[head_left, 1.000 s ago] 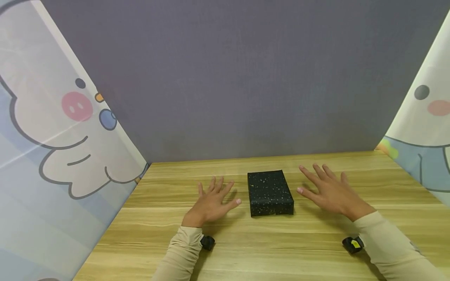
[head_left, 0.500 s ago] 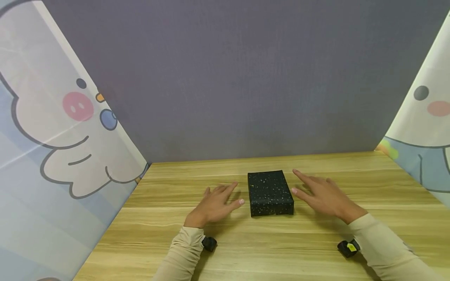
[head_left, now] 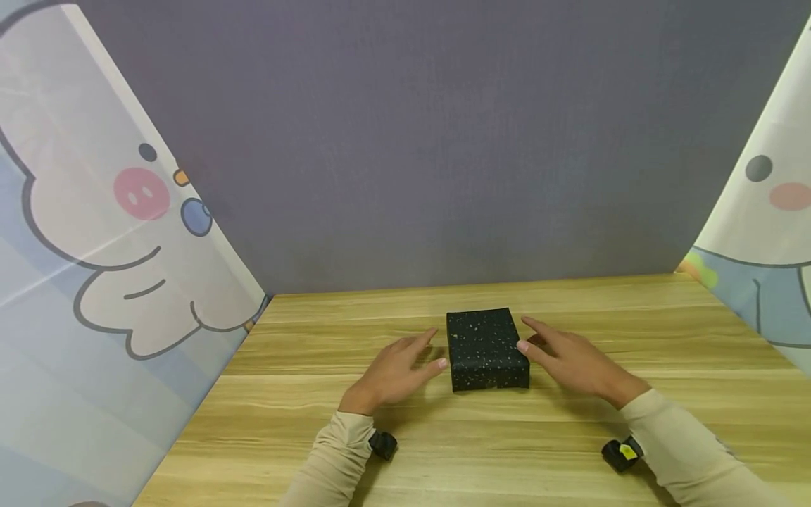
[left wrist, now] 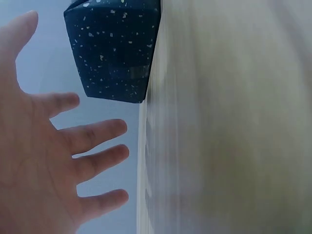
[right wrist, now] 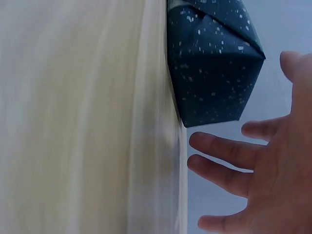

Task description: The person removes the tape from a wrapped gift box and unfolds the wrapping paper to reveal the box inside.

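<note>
"Where the wood-grain table (head_left: 481,454) meets a grey backdrop (head_left: 443,148), we see a black, pale-flecked box (head_left: 483,336) lying flat on the boards, between a left hand (head_left: 394,373) and a right hand (head_left: 575,364)."

"How do the fingers stand on the left?"

"We see them spread, with gaps between all four in the left wrist view and the thumb well apart from them. In the head view, the thumb's tip points at the box's left side, just beside it."

"And on the right?"

"Fingers parted too, slightly bent, the thumb held away from them. From the head view we cannot tell whether the thumb's tip touches the box's right edge; in the right wrist view, we see a pale gap between the two."

"What frames the scene?"

"Beige sleeves (head_left: 332,461) cover both forearms, and we spot a small black device (head_left: 384,445) at the left wrist and a second, yellow-marked device (head_left: 619,455) at the right. A cartoon panel with a pink snout (head_left: 142,193) rises at left; another panel, with a pink oval (head_left: 790,196), stands at right."
</note>
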{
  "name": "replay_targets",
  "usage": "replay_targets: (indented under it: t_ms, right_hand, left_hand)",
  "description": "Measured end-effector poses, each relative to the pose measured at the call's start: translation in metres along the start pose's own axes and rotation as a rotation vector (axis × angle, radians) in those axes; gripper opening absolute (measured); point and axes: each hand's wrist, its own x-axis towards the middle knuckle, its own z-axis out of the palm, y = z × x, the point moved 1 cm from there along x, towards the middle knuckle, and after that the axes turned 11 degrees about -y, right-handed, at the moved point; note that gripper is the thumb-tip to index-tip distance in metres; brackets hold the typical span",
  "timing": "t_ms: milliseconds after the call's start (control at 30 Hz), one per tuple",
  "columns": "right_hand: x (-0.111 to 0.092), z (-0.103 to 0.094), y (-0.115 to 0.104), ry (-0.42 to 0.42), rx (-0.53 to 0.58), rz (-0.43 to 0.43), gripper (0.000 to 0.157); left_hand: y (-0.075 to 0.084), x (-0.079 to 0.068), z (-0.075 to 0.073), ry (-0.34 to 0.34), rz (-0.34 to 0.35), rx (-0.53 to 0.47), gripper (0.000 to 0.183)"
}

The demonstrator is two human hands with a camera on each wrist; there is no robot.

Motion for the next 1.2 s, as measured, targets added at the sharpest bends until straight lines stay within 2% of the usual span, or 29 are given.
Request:
replay_targets:
  t_ms: [167,300,833,1200]
  right_hand:
    - [0.000,0.005,-0.002,-0.027,0.031,0.004,0.070]
    - [0.001,0.008,-0.003,-0.043,0.042,0.007,0.073]
    - [0.003,0.007,-0.006,-0.134,0.101,0.024,0.079]
    - [0.003,0.007,-0.003,-0.147,0.118,0.002,0.080]
  left_hand:
    - [0.003,0.001,0.003,-0.015,0.050,-0.104,0.075]
    - [0.006,0.002,0.006,-0.040,0.068,-0.149,0.076]
    - [0.015,0.003,0.008,-0.080,0.069,-0.168,0.074]
    - [0.020,0.002,0.009,-0.097,0.085,-0.208,0.080]
